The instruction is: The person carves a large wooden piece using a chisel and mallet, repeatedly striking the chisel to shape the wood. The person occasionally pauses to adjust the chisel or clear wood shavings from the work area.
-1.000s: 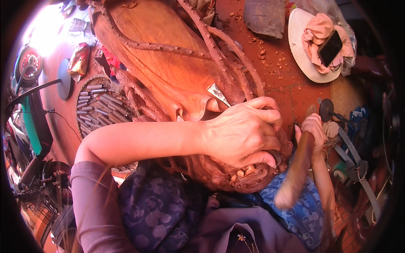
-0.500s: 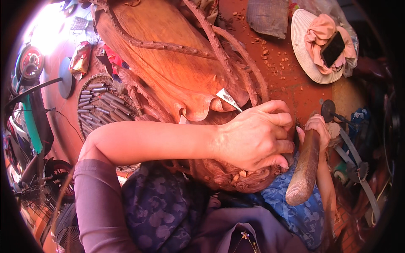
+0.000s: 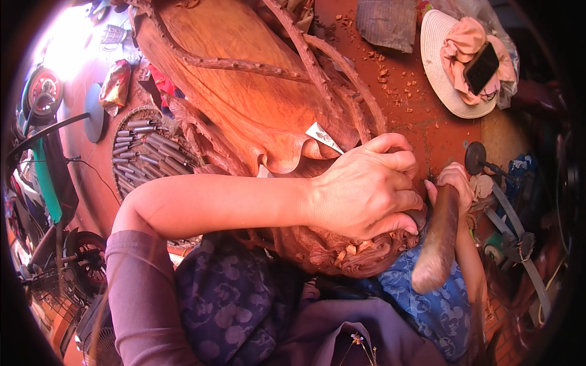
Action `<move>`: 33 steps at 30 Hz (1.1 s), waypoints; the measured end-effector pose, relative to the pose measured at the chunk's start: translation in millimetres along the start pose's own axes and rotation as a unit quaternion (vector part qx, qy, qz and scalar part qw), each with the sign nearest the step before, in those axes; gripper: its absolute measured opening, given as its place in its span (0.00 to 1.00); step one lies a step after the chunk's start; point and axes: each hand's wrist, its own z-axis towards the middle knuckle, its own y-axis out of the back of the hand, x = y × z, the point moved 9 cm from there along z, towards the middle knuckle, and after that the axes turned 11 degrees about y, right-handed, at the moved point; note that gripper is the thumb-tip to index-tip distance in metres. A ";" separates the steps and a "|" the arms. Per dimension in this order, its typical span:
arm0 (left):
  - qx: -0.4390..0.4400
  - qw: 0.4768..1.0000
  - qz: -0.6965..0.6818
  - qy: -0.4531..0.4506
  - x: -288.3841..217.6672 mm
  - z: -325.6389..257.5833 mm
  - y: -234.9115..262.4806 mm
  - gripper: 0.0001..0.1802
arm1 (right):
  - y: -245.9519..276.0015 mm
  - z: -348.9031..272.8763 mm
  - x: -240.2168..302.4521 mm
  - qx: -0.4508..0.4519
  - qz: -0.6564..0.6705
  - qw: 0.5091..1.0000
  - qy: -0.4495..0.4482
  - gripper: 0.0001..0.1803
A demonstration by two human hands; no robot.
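My left hand [image 3: 369, 192] reaches across from the left, its fingers wrapped round a chisel [image 3: 325, 138]. The chisel's pale, flared blade sticks out past the back of the hand, beside the rippled edge of a large carved wood piece [image 3: 244, 104]; its handle is hidden in my fist. On the right, my right hand [image 3: 456, 183] grips a club-shaped wooden mallet [image 3: 438, 250], whose thick, worn end points toward me. Between the two hands there is a small gap. Below my left hand, wood chips [image 3: 350, 250] lie on a swirling carved part.
Several metal carving tools [image 3: 155, 149] lie in a round basket at the left. Branch-like carved stems [image 3: 314, 70] cross the wood piece. At the far right are a straw hat [image 3: 438, 67] and a phone [image 3: 481, 67]; a board [image 3: 386, 24] lies at the back.
My left hand and the chisel have shifted slightly up and left. My right hand has moved a little left with the mallet, whose thick end is now blurred.
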 end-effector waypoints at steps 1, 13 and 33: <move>-0.005 1.000 -0.002 0.001 0.1 0.1 0.3 0.20 | -0.3 0.4 -0.8 -0.004 -0.001 1.000 0.000 0.17; -0.011 1.000 -0.003 -0.021 -2.5 -1.4 4.2 0.19 | -0.9 6.7 1.2 0.003 -0.035 0.999 0.021 0.18; -0.014 1.000 -0.006 0.008 5.1 -0.1 5.7 0.19 | -2.6 2.6 -8.2 -0.043 0.029 0.998 0.033 0.17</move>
